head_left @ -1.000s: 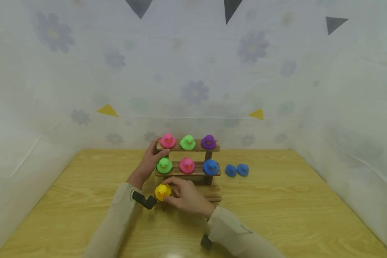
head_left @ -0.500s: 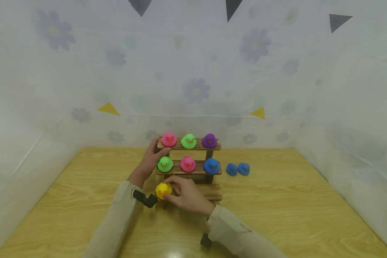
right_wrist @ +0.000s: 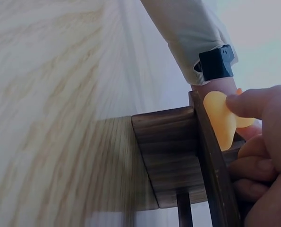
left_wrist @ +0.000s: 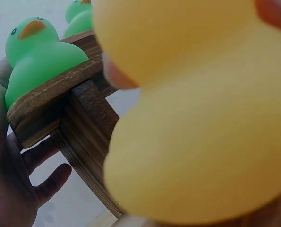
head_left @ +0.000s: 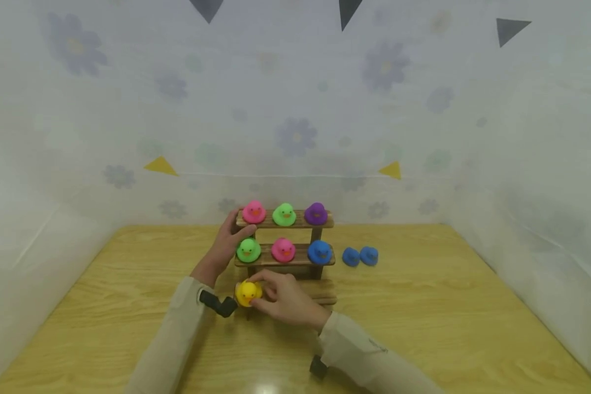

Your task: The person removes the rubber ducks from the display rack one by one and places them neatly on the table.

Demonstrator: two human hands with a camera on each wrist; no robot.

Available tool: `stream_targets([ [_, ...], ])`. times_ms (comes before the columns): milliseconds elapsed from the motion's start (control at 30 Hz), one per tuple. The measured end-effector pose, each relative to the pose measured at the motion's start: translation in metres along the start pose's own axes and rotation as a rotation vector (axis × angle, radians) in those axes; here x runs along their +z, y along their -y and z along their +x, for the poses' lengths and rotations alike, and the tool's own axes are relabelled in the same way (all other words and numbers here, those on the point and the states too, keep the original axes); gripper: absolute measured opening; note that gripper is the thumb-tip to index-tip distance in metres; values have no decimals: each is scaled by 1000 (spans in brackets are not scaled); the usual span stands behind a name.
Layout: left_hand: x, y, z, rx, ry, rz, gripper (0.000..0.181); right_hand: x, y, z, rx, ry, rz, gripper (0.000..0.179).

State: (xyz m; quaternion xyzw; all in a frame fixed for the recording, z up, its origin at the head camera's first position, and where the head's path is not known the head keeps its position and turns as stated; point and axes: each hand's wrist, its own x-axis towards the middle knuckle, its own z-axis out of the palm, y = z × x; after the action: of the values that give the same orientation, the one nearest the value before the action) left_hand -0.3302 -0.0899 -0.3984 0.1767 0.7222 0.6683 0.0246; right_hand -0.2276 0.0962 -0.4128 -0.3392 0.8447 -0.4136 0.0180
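A small three-tier wooden shelf [head_left: 302,255] stands on the table. In the head view my right hand [head_left: 290,301] pinches a yellow rubber duck [head_left: 248,294] at the left end of the bottom tier. The right wrist view shows the thumb [right_wrist: 246,104] against the duck, just above the board. My left hand [head_left: 224,246] holds the shelf's left side, with some fingers behind it. Beside that hand sits a green duck [head_left: 248,250] on the middle tier, with a pink duck [head_left: 283,250] and a blue duck [head_left: 320,252] along the row.
On the top tier are a pink duck [head_left: 254,212], a green duck [head_left: 284,214] and a purple duck [head_left: 316,214]. Two blue ducks [head_left: 360,256] lie on the table [head_left: 413,306] right of the shelf. A flower-patterned white sheet [head_left: 295,109] hangs behind and at both sides.
The head view has shifted slightly. Both hands stay in place, the right on the yellow duck and the left at the shelf's side.
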Motion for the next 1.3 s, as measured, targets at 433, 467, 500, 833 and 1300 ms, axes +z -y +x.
stream_targets([
  [433, -1, 2, 0, 10, 1, -2, 57, -6, -1, -7, 15, 10, 69, 35],
  [467, -1, 2, 0, 12, 2, -1, 56, -7, -1, -8, 15, 12, 73, 35],
  [500, -2, 2, 0, 14, 1, 0, 56, -7, -1, -8, 16, 15, 74, 35],
  [833, -2, 1, -2, 17, 7, 17, 53, -14, -7, -17, -35, 14, 72, 32],
  [1300, -1, -1, -1, 3, 6, 7, 54, -33, -9, -28, -8, -54, 20, 33],
])
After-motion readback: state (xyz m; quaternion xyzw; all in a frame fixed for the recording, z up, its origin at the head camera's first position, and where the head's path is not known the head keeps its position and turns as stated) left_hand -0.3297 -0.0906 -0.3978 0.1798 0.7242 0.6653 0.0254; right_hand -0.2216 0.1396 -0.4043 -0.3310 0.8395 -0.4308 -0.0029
